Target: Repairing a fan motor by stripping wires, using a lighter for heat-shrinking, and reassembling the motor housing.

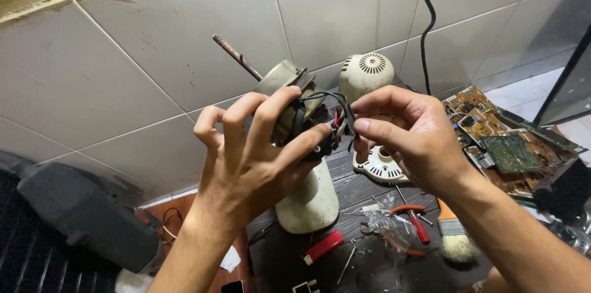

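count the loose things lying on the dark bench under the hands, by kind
Cream plastic fan housing parts: 3 (domed vented cover, round vented ring, long cream shell)
Red-handled pliers: 1
Pale-bristled paintbrush: 1
Flat red tool: 1
Total: 6

Circuit boards at the side overlap too much to count.

One fan motor [289,99], two cream housings [367,73], one paintbrush [455,236], one red-handled pliers [411,218], several circuit boards [498,145]

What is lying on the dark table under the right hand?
Under the right hand lie a white vented cover, red-handled pliers and a paintbrush. The wrist covers the table farther right.
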